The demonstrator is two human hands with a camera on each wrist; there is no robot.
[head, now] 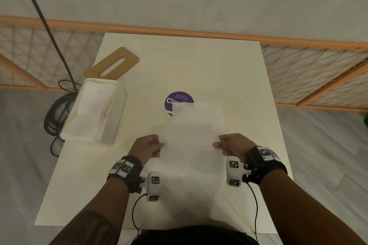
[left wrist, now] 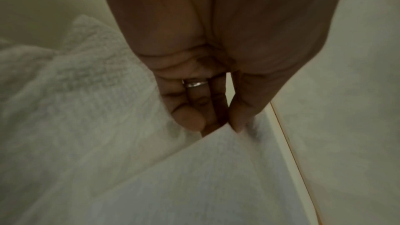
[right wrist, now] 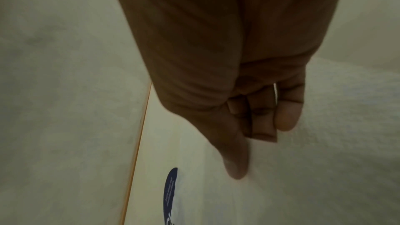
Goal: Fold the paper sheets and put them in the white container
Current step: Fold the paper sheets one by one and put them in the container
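Note:
A thin white paper sheet (head: 191,141) is held up above the white table (head: 239,77), and more paper lies flat under it. My left hand (head: 151,145) pinches the sheet's left edge (left wrist: 216,151) between thumb and fingers. On the opposite edge, my right hand (head: 229,145) pinches the sheet (right wrist: 303,168) the same way. The white container (head: 93,111) stands at the table's left edge, with folded white sheets inside it.
A brown lid with a slot (head: 113,63) lies behind the container. A purple round sticker (head: 177,99) on the table is partly covered by the sheet. A black cable (head: 57,105) hangs and coils left of the table. A wooden lattice rail (head: 298,65) runs behind.

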